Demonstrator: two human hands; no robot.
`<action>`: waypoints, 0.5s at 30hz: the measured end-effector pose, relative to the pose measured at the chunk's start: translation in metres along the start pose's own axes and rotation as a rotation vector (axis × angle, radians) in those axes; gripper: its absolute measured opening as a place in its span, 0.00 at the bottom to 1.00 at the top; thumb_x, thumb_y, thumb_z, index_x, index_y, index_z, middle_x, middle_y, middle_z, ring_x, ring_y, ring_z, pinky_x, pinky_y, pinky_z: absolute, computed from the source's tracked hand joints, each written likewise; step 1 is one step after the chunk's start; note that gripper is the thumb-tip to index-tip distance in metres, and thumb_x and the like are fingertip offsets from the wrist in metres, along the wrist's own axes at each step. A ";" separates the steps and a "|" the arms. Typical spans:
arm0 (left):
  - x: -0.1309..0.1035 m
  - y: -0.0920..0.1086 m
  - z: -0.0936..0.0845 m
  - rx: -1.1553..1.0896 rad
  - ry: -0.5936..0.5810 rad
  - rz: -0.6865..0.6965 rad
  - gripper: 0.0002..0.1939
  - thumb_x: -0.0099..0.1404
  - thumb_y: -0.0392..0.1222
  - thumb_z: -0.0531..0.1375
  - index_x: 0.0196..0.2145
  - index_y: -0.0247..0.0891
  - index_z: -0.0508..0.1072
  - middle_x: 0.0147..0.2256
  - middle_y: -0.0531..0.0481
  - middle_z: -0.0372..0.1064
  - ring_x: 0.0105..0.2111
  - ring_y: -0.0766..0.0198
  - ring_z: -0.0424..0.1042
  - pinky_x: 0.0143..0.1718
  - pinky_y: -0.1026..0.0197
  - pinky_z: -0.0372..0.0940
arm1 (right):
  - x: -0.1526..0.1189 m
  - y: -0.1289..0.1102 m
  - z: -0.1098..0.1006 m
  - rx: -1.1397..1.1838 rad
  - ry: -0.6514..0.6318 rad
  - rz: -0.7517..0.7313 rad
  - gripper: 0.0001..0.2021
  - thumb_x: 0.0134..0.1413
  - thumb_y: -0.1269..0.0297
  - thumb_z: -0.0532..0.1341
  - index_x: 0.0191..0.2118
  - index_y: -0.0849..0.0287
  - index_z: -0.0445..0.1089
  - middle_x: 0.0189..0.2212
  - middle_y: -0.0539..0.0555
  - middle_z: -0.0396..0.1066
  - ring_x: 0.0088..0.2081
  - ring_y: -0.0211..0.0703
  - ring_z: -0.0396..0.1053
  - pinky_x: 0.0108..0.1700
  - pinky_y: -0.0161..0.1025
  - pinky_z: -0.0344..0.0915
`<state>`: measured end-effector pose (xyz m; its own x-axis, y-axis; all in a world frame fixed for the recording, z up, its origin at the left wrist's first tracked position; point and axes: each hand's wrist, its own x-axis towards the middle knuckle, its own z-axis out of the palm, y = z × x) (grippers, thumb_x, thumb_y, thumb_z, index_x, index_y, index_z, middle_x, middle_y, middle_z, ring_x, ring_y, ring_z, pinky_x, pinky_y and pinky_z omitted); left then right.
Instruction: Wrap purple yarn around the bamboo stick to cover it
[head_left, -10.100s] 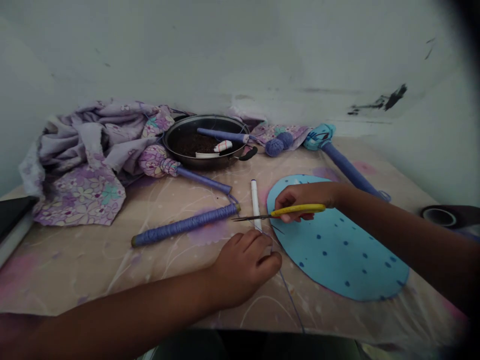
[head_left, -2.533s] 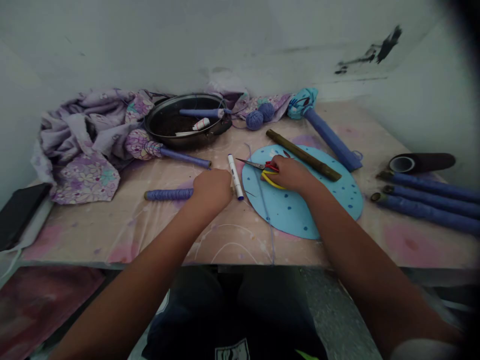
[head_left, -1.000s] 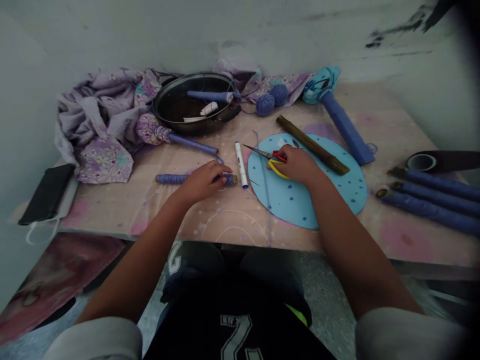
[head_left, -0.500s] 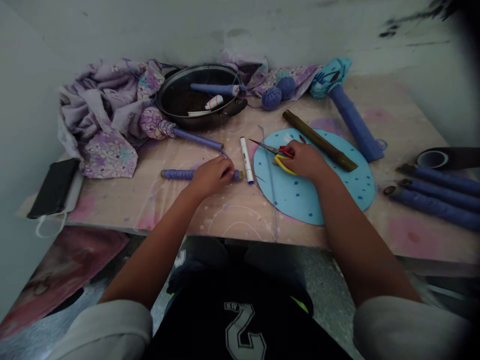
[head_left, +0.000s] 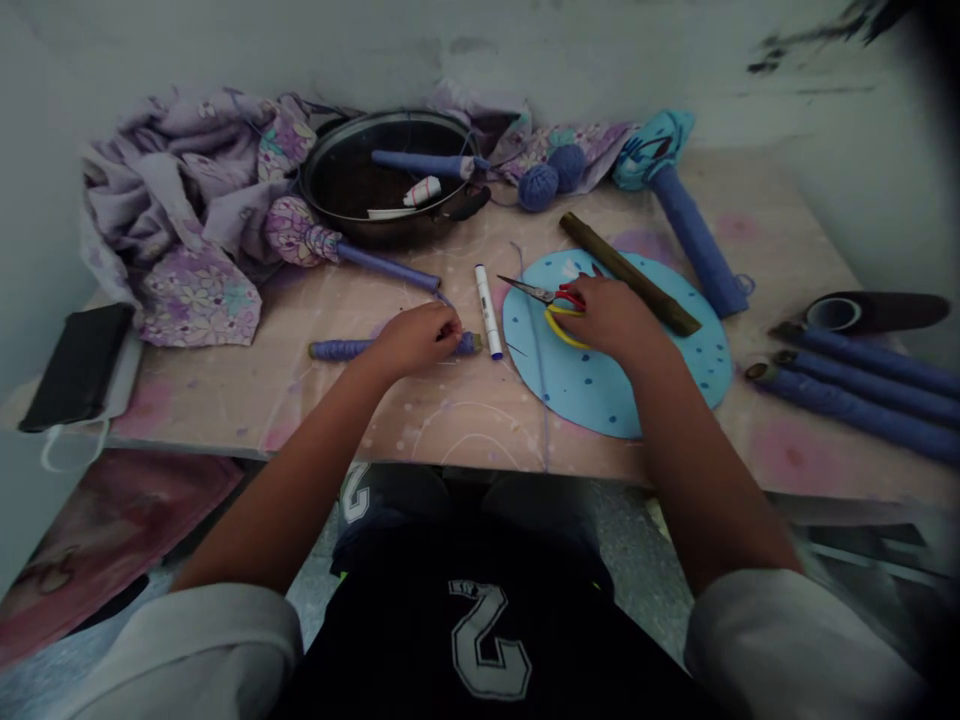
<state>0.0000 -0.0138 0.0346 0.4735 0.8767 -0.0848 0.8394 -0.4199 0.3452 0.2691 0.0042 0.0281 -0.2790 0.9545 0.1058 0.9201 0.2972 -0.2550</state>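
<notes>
Fingers of the left hand (head_left: 414,338) are being kept curled inward, whereas a second ago they were being spread more openly over the yarn-wound stick (head_left: 339,349). That stick is lying on the table (head_left: 480,425), its long axis running nearly left to right, and its middle stretch is being covered by this same hand, with one end showing on either side. Whether the curled fingertips are closing on yarn, on the stick or on nothing cannot be told, as the grip is being hidden by the knuckles.

By the right hand (head_left: 611,315), the scissors (head_left: 546,295) are being held, its fingers wrapped about the red and yellow handles at the left part of the blue board (head_left: 592,400). Their blades are being pointed leftward and slightly away from the person, toward the far part of the marker (head_left: 488,312). Between scissors and wound stick this marker is lying, its long axis running roughly away from the person. Leftward of it and nearer the person, the stick's right end is showing; the left hand is lying nearer to it.
</notes>
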 end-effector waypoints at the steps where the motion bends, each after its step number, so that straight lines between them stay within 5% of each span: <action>1: -0.001 0.001 -0.003 0.016 -0.023 0.030 0.09 0.60 0.41 0.52 0.33 0.36 0.68 0.33 0.46 0.68 0.32 0.62 0.65 0.33 0.61 0.57 | -0.007 -0.005 -0.005 0.061 0.013 0.028 0.10 0.47 0.59 0.61 0.30 0.62 0.68 0.26 0.56 0.66 0.29 0.45 0.63 0.31 0.41 0.58; 4: -0.002 0.008 -0.010 0.088 -0.110 0.069 0.11 0.62 0.42 0.49 0.36 0.36 0.68 0.30 0.46 0.68 0.28 0.62 0.65 0.29 0.61 0.56 | -0.043 -0.026 -0.015 0.493 -0.007 0.249 0.14 0.45 0.54 0.63 0.29 0.61 0.66 0.21 0.49 0.60 0.22 0.36 0.57 0.23 0.35 0.55; 9: 0.001 0.014 -0.016 0.235 -0.181 0.083 0.12 0.63 0.41 0.47 0.37 0.35 0.68 0.27 0.44 0.68 0.24 0.61 0.64 0.25 0.60 0.53 | -0.124 -0.081 -0.010 1.624 -0.505 0.556 0.20 0.44 0.49 0.65 0.35 0.60 0.66 0.23 0.47 0.58 0.19 0.30 0.54 0.12 0.26 0.49; 15: 0.005 -0.005 -0.013 0.028 -0.175 0.194 0.13 0.63 0.43 0.47 0.37 0.37 0.68 0.31 0.46 0.69 0.29 0.62 0.66 0.29 0.61 0.57 | -0.163 -0.129 0.007 2.242 -0.632 0.693 0.18 0.53 0.48 0.60 0.38 0.60 0.68 0.27 0.48 0.59 0.22 0.27 0.57 0.13 0.19 0.54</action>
<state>-0.0051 -0.0041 0.0448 0.6634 0.7262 -0.1806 0.7342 -0.5850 0.3447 0.1935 -0.1893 0.0367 -0.5962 0.6513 -0.4695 -0.5481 -0.7575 -0.3547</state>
